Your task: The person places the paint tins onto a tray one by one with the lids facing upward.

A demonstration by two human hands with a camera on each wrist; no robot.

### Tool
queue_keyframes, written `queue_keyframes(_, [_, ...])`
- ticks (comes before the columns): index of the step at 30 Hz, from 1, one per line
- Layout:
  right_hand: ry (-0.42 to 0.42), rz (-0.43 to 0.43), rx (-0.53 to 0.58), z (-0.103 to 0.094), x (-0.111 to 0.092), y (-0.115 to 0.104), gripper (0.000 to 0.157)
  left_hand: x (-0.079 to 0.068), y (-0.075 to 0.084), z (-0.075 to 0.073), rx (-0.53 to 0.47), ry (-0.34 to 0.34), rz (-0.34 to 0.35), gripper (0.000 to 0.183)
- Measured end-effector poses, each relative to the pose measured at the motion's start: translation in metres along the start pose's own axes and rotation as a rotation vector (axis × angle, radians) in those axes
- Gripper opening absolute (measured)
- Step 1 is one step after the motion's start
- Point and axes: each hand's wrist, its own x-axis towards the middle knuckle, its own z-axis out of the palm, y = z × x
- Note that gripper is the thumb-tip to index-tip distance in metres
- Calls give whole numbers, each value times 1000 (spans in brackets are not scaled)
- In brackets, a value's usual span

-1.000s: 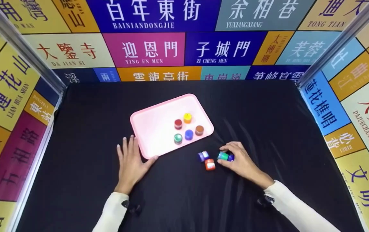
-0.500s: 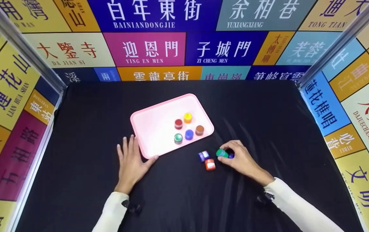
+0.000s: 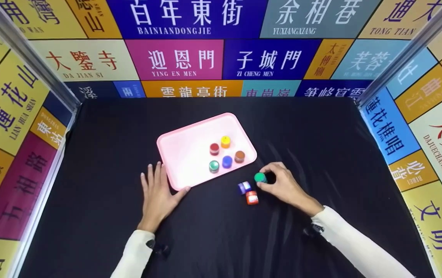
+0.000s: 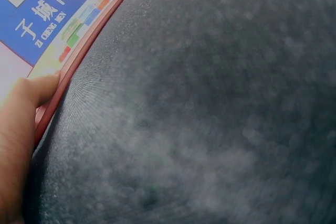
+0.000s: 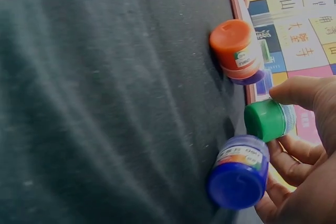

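Observation:
My right hand (image 3: 286, 187) pinches a small green-lidded paint jar (image 5: 265, 120) between thumb and fingers. Close to its lower fingers in the right wrist view is a dark blue paint jar (image 5: 239, 174), which the hand hides in the head view. A purple paint jar (image 3: 244, 187) and an orange-red one (image 3: 252, 197) lie together just left of that hand. My left hand (image 3: 157, 195) lies with fingers spread at the near left corner of the pink tray (image 3: 182, 150), its thumb (image 4: 44, 88) against the rim.
Several paint jars stand in the tray's right half: yellow (image 3: 225, 142), dark red (image 3: 214, 149), brown (image 3: 239, 156), blue (image 3: 227, 161) and green (image 3: 214, 166). Black cloth (image 3: 213, 239) covers the table. Panels with printed signs (image 3: 174, 60) wall it at the back and sides.
The right hand has lifted the green-lidded jar slightly and brought it left toward the tray, its lid turning to face up. The left hand and the tray have stayed put.

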Motion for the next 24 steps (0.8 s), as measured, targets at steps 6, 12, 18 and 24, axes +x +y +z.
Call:
queue_keyframes(6, [-7, -46, -12, 6, 14, -8, 31, 0, 0, 0, 2, -2, -2, 122])
queue_keyframes(12, [-25, -77, -13, 12, 23, -15, 32, 0, 0, 1, 7, -4, 5, 123])
queue_keyframes(18, [-48, -142, -39, 18, 32, -20, 33, -1, -2, 2, 0, 7, 5, 121])
queue_keyframes(24, [-48, -179, -44, 22, 42, -24, 34, 0, -1, 1, 0, 15, 9, 122])
